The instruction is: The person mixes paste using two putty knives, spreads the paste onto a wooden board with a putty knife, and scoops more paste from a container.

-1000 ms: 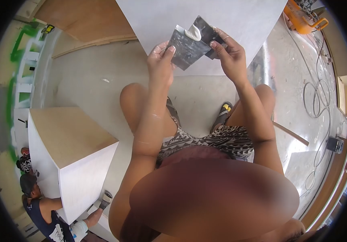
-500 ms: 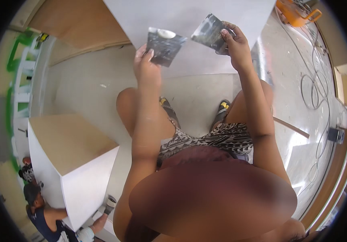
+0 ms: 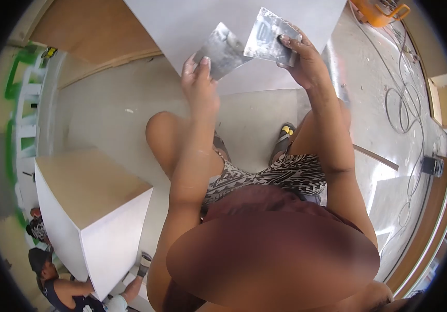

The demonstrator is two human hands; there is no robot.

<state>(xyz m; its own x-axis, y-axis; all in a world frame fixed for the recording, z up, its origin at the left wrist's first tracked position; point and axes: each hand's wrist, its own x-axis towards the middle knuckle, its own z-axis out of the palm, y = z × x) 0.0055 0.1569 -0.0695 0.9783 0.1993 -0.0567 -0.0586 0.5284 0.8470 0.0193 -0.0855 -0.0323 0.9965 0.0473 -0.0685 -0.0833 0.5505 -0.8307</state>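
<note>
Panel point(image 3: 192, 23) beneath scrapers point(image 3: 226, 52); white-sided box point(image 3: 91, 187) on floor point(image 3: 109, 114).

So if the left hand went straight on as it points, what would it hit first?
Past the flat metal scraper in the left hand, the way looks free over the white panel to the picture's edge, though the hand's height is unclear.

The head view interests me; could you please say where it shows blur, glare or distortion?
Head view: the left hand and left blade look smeared, the right hand crisper; head view: glare whitens the right blade and patches of floor at picture right; head view: lens distortion curves lines toward the black corners, and the torso below is a soft blur.
</note>
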